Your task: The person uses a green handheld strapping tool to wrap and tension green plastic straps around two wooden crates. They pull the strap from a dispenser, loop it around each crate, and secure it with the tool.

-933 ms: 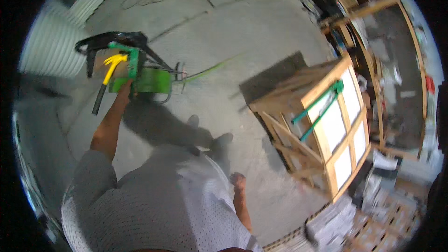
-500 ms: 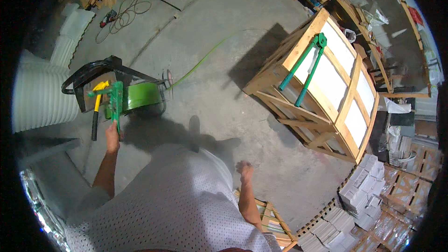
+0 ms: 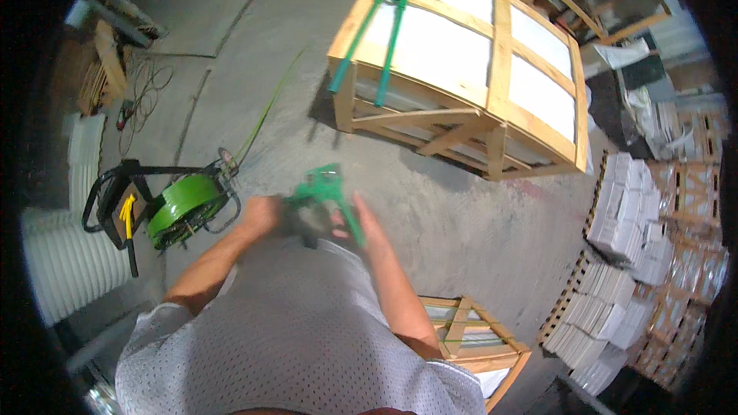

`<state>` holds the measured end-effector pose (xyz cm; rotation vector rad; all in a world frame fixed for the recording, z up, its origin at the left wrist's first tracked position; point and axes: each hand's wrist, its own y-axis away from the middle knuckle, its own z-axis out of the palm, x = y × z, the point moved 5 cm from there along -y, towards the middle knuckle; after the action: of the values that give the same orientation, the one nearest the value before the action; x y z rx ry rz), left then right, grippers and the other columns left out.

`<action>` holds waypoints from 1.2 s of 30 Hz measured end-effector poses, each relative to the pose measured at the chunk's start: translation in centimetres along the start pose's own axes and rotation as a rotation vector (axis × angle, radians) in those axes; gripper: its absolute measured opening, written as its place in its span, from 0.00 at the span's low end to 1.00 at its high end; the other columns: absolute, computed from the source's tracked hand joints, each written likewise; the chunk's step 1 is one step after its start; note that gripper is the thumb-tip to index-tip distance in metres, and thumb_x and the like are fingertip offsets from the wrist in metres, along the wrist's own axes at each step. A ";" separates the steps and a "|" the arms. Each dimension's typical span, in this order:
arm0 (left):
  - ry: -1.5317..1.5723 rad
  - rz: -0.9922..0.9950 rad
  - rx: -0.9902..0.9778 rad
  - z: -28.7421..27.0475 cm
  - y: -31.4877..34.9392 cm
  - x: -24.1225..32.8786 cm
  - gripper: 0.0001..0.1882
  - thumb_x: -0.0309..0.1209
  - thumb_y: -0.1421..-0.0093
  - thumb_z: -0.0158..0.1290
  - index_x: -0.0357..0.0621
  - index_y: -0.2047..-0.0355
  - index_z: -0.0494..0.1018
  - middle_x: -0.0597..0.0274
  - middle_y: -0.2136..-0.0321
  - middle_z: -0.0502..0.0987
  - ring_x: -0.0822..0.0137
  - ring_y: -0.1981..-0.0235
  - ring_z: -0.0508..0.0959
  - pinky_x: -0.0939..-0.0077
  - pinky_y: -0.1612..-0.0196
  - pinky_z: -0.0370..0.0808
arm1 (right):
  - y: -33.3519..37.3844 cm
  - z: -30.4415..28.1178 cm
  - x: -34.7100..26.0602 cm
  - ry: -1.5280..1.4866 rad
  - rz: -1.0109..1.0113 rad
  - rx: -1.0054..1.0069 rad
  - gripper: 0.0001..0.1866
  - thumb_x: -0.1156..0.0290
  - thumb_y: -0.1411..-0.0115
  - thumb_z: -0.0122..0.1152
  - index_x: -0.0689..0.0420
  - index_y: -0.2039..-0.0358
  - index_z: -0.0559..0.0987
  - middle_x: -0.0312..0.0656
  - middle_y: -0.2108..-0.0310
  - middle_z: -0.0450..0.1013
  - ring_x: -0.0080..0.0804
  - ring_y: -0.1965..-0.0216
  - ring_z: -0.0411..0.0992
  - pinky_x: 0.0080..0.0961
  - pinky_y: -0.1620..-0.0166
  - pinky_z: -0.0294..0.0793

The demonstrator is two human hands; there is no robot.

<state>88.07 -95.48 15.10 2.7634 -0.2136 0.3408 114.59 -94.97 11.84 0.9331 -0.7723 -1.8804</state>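
Before my waist I hold a green hand-held strapping tool (image 3: 326, 184), blurred by motion, with a handle slanting down to the right and a dark part below. My left hand (image 3: 260, 217) is closed at its left side. My right hand (image 3: 369, 224) wraps round the slanting handle, its fingers smeared. To the left stands a black strap cart (image 3: 98, 192) with a green strap coil (image 3: 183, 204); a yellow hammer (image 3: 127, 215) with a black grip rests on it. A long-handled green tool (image 3: 390, 23), like a crimper, lies on the large wooden crate (image 3: 498, 54) ahead.
A green strap (image 3: 265, 111) runs from the cart over the concrete floor toward the crate. A smaller wooden crate (image 3: 477, 338) stands near my right side. Stacked pale tiles (image 3: 619, 207) sit on pallets at right. White corrugated material (image 3: 65, 261) stands at far left, near a coiled cord (image 3: 146, 92).
My left hand has brought the green strapping tool from over the cart to my waist. My right hand has come to its handle. The view has turned right; the hammer remains on the cart.
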 end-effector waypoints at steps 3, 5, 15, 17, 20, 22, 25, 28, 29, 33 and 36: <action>-0.074 0.396 0.140 -0.2 -5.6 11.4 0.13 0.39 0.46 0.54 0.43 0.77 0.71 0.51 0.85 0.74 0.52 0.83 0.76 0.57 0.79 0.71 | 1.5 -4.2 1.0 -0.184 -0.021 0.032 0.41 0.43 0.44 0.58 0.57 0.40 0.59 0.51 0.47 0.65 0.41 0.48 0.68 0.45 0.54 0.73; -0.078 0.594 0.117 0.8 -7.9 17.2 0.12 0.38 0.46 0.54 0.44 0.79 0.69 0.53 0.86 0.73 0.55 0.86 0.76 0.60 0.81 0.71 | 1.1 -7.5 2.3 -0.334 -0.097 0.064 0.38 0.45 0.44 0.58 0.57 0.42 0.61 0.50 0.49 0.67 0.39 0.51 0.69 0.41 0.55 0.74; -0.239 0.813 -0.665 11.0 -9.4 30.1 0.20 0.38 0.44 0.51 0.43 0.53 0.69 0.47 0.66 0.78 0.48 0.67 0.79 0.56 0.66 0.75 | 5.6 -15.1 4.7 -1.176 -0.533 0.030 0.25 0.51 0.38 0.45 0.60 0.53 0.72 0.46 0.56 0.71 0.41 0.55 0.70 0.38 0.51 0.70; -0.271 1.160 -0.562 10.4 -10.1 31.9 0.24 0.40 0.43 0.51 0.45 0.48 0.67 0.47 0.63 0.78 0.47 0.64 0.79 0.55 0.64 0.75 | 5.9 -16.6 5.5 -1.188 -0.518 0.222 0.25 0.52 0.38 0.46 0.60 0.52 0.71 0.46 0.57 0.71 0.40 0.56 0.70 0.37 0.51 0.70; 0.076 1.266 -0.404 9.5 -12.5 33.6 0.27 0.41 0.43 0.51 0.44 0.45 0.65 0.48 0.59 0.77 0.49 0.60 0.78 0.55 0.60 0.74 | 5.1 -19.3 7.3 -1.129 -0.588 0.420 0.21 0.54 0.38 0.47 0.58 0.55 0.72 0.44 0.61 0.72 0.36 0.59 0.71 0.36 0.53 0.71; 0.078 0.858 -0.594 12.4 -17.1 32.7 0.24 0.40 0.43 0.51 0.42 0.49 0.68 0.47 0.62 0.77 0.49 0.62 0.78 0.54 0.61 0.74 | 3.9 -20.8 9.2 -1.364 -0.555 0.450 0.20 0.53 0.38 0.48 0.57 0.57 0.72 0.44 0.63 0.71 0.38 0.62 0.72 0.34 0.56 0.73; -0.255 0.571 -0.847 19.0 -23.7 29.7 0.19 0.40 0.43 0.50 0.38 0.58 0.74 0.45 0.70 0.78 0.47 0.66 0.78 0.52 0.62 0.74 | 3.4 -22.9 10.9 -1.182 -0.646 0.593 0.15 0.55 0.37 0.49 0.55 0.61 0.72 0.39 0.70 0.70 0.32 0.69 0.71 0.28 0.64 0.74; -0.158 0.397 -0.740 24.9 -29.9 26.1 0.19 0.41 0.42 0.47 0.35 0.63 0.75 0.41 0.73 0.77 0.44 0.68 0.78 0.51 0.62 0.74 | 2.1 -24.0 10.9 -1.242 -0.558 0.502 0.12 0.57 0.39 0.52 0.53 0.65 0.72 0.34 0.76 0.67 0.27 0.75 0.68 0.23 0.71 0.70; -0.251 0.397 -0.792 27.4 -31.8 24.8 0.20 0.41 0.41 0.46 0.35 0.63 0.75 0.40 0.71 0.77 0.44 0.67 0.78 0.51 0.61 0.74 | 1.4 -24.5 10.8 -1.247 -0.496 0.526 0.13 0.57 0.39 0.52 0.53 0.65 0.72 0.34 0.76 0.67 0.27 0.75 0.68 0.23 0.72 0.70; -0.355 0.306 -0.781 36.9 -38.3 21.5 0.20 0.42 0.40 0.44 0.36 0.62 0.75 0.40 0.64 0.77 0.44 0.62 0.77 0.51 0.57 0.73 | -3.5 -28.1 10.5 -1.169 -0.441 0.535 0.14 0.58 0.38 0.53 0.55 0.60 0.73 0.34 0.73 0.71 0.25 0.72 0.70 0.20 0.68 0.69; -0.306 0.277 -0.747 44.4 -42.4 20.3 0.20 0.43 0.39 0.44 0.38 0.62 0.75 0.43 0.63 0.77 0.44 0.61 0.77 0.52 0.55 0.72 | -10.5 -31.7 13.4 -1.286 -0.298 0.509 0.16 0.57 0.40 0.55 0.56 0.60 0.74 0.35 0.72 0.71 0.28 0.71 0.70 0.23 0.67 0.70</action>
<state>124.80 -74.09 -33.66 2.0259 -0.6550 -0.0954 132.22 -106.98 -17.16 -0.0549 -2.0008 -2.5300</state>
